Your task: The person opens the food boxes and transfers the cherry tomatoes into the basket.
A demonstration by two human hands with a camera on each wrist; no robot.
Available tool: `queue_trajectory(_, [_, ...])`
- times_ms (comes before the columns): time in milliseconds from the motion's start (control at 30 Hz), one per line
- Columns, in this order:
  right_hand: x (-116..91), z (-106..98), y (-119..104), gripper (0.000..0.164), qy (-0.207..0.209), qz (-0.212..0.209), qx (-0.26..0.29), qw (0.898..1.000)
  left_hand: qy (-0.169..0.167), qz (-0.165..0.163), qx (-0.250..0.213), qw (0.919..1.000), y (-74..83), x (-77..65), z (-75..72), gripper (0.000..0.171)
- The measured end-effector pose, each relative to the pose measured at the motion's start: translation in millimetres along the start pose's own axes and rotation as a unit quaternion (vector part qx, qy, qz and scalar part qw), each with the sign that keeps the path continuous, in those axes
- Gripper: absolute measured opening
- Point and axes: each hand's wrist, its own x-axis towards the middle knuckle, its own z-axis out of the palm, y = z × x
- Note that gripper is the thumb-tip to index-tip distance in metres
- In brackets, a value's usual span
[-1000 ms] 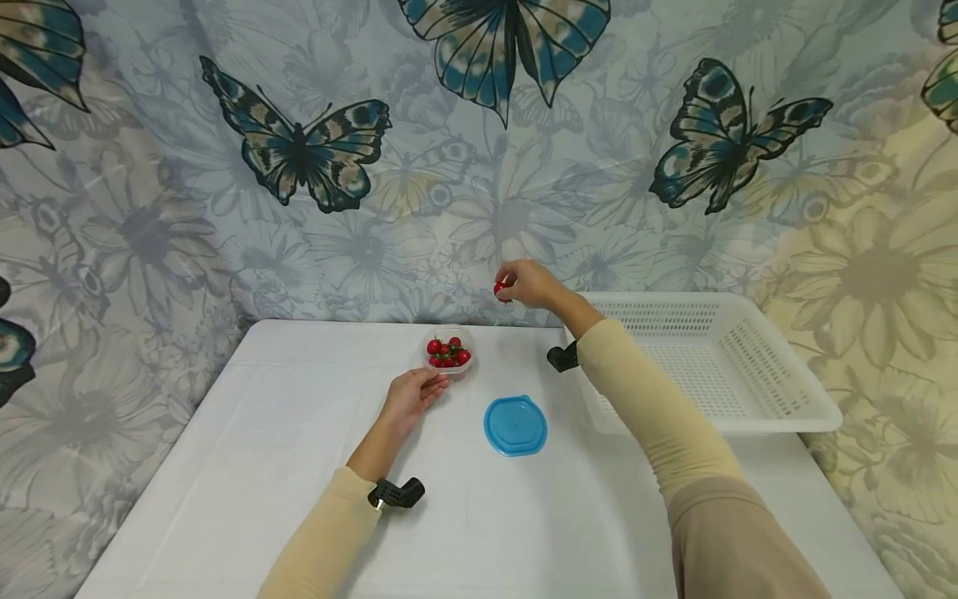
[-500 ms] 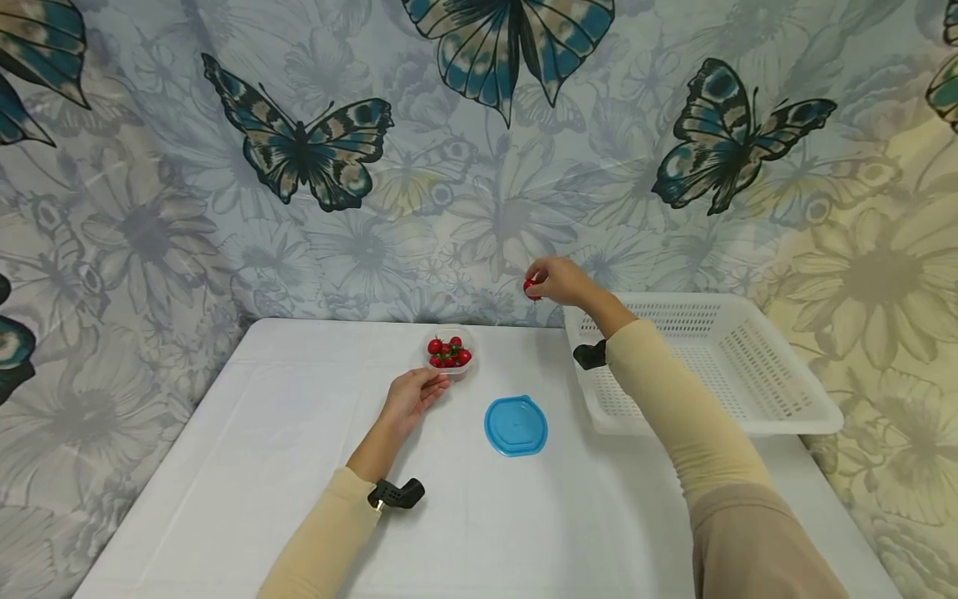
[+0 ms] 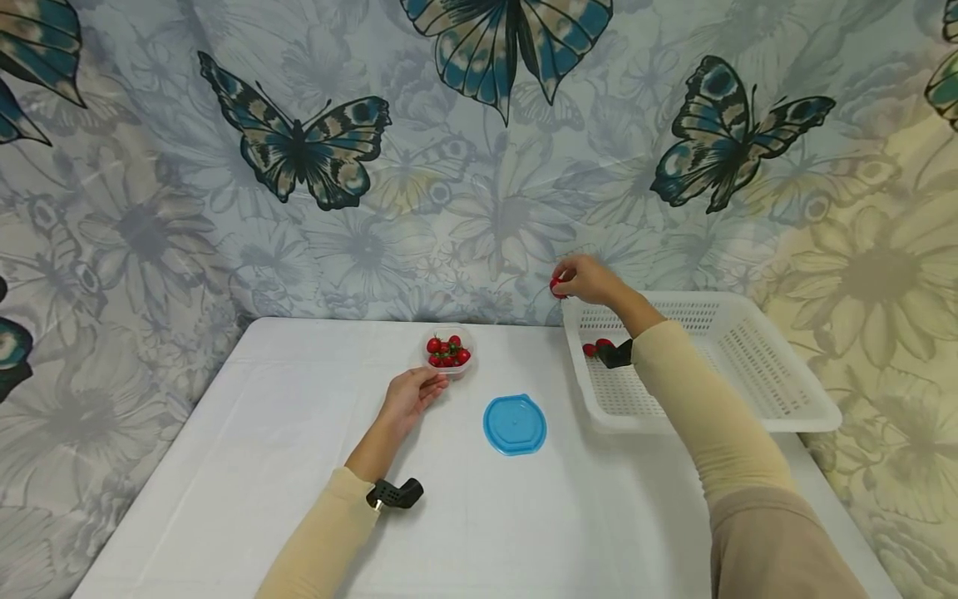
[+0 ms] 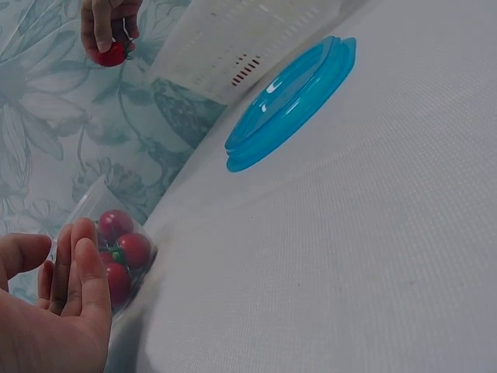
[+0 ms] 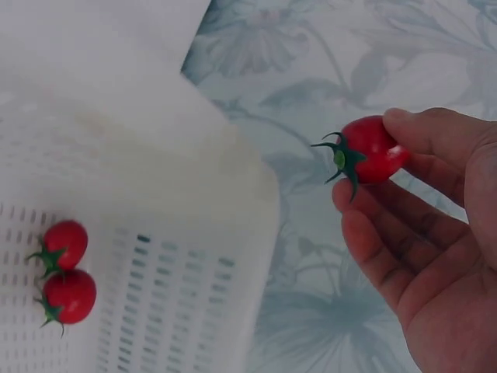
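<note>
Between fingertips [image 5: 357, 228] of right grip [image 3: 587, 280], a pinched tomato [image 5: 371, 150], left grip [image 3: 408, 397] spread beside tub [image 3: 458, 370]

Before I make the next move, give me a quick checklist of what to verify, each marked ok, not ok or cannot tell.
1. Grip: right hand pinches one tomato between thumb and fingers: ok.
2. Drop position: in the right wrist view, that tomato shows against the patterned backdrop, outside the corner of the white basket; I would not release there: not ok.
3. Landing room: two tomatoes lie side by side in the basket, with bare floor near them: ok.
4. Clear container: upright, lid off: ok.
5. Left hand: at the container's near edge; whether it steadies it: cannot tell.
6. Blue lid: flat on the table: ok.
</note>
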Motion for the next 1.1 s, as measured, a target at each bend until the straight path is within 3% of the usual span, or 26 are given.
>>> queue_trajectory(633, [-31, -17, 46, 0.028, -0.012, 0.054, -0.007, 0.998, 0.004, 0.002, 0.004, 1.0000, -0.1, -1.4, 0.4, 0.020])
queue_trajectory(800, [-36, -22, 56, 0.032, -0.017, 0.074, -0.010, 0.997, 0.002, 0.002, 0.007, 1.0000, -1.2, -0.3, 0.6, 0.026])
queue_trajectory(1100, [-40, -26, 75, 0.033, -0.034, 0.108, -0.004, 0.994, 0.002, 0.003, 0.010, 0.9999, 0.0, 0.9, -0.4, 0.022])
